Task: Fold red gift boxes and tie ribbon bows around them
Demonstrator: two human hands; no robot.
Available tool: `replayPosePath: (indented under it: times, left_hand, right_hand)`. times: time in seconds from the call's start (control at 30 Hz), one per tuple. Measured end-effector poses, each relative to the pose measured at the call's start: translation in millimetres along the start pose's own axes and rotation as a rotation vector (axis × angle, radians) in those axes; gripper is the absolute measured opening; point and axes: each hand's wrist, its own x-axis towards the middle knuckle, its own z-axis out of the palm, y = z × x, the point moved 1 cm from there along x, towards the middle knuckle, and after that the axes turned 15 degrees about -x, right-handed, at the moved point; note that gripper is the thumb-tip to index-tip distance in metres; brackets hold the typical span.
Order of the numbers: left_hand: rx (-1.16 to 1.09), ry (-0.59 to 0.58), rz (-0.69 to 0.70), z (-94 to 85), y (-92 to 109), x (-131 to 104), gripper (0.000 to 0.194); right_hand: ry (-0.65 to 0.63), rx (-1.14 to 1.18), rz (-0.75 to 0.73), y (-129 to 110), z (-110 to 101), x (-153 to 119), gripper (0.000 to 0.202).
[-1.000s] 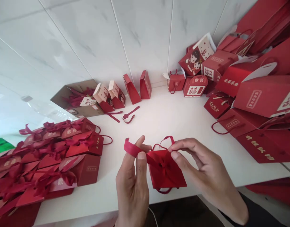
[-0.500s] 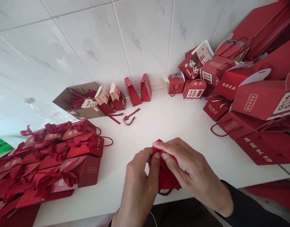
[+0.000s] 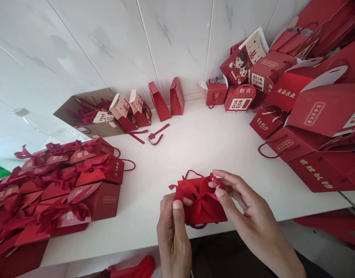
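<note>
A small red gift box (image 3: 205, 212) sits near the table's front edge, its top flaps folded together and cord handles at its front and back. A dark red ribbon (image 3: 201, 197) crosses the middle of its top. My left hand (image 3: 174, 227) pinches one ribbon end between thumb and index finger at the box's left. At the right, my right hand (image 3: 244, 216) has the other ribbon end between thumb and fingers. The fingers partly cover the box's sides.
Rows of ribbon-tied red boxes (image 3: 99, 200) fill the left. A brown carton (image 3: 105, 129) of ribbons stands at the back left beside several upright small boxes (image 3: 160, 102). Loose ribbon pieces (image 3: 156, 135) lie before them. Red boxes (image 3: 313, 166) are piled at the right.
My hands have moved apart from close together over the box, drawing the ribbon ends to either side. The box top and its back cord now show.
</note>
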Motion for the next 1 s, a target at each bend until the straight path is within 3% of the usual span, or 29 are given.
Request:
replayPosePath:
  times: [0.1,0.2,0.33,0.43,0.53,0.6,0.67,0.87,1.0]
  left_hand:
    - [-0.292,0.126,-0.111,-2.2,-12.4,2.6,0.046]
    - [-0.513,0.152,-0.203,-4.5,-18.6,4.1,0.045]
    - [-0.344,0.115,-0.135,-6.7,-2.9,8.2,0.040]
    - [0.040,-0.063,-0.044,-2.4,27.2,16.0,0.039]
    - [0.407,-0.397,0.063,7.8,56.0,25.0,0.041]
    - [0.542,-0.565,0.169,12.9,67.5,29.7,0.041]
    - [0.575,-0.617,0.216,13.5,71.8,32.9,0.039]
    - [0.193,-0.556,0.006,3.6,55.9,28.2,0.022]
    - [-0.084,-0.297,0.052,9.2,37.4,20.4,0.018]
  right_hand:
    - [0.069,-0.124,-0.095,0.0,5.0,-1.6,0.027]
    - [0.093,-0.183,-0.158,2.5,6.0,-0.4,0.024]
    - [0.104,-0.170,-0.155,0.7,-2.3,4.7,0.022]
    - [0.085,-0.213,-0.288,-11.3,-13.1,14.4,0.028]
    - [-0.086,-0.296,-0.536,-26.5,-19.6,27.6,0.040]
    - [-0.191,-0.323,-0.642,-33.4,-21.2,35.3,0.033]
    - [-0.202,-0.325,-0.645,-36.4,-22.4,40.5,0.022]
    - [-0.106,-0.317,-0.454,-32.3,-26.9,39.5,0.018]
    - [-0.054,-0.392,-0.372,-26.9,-28.4,33.4,0.025]
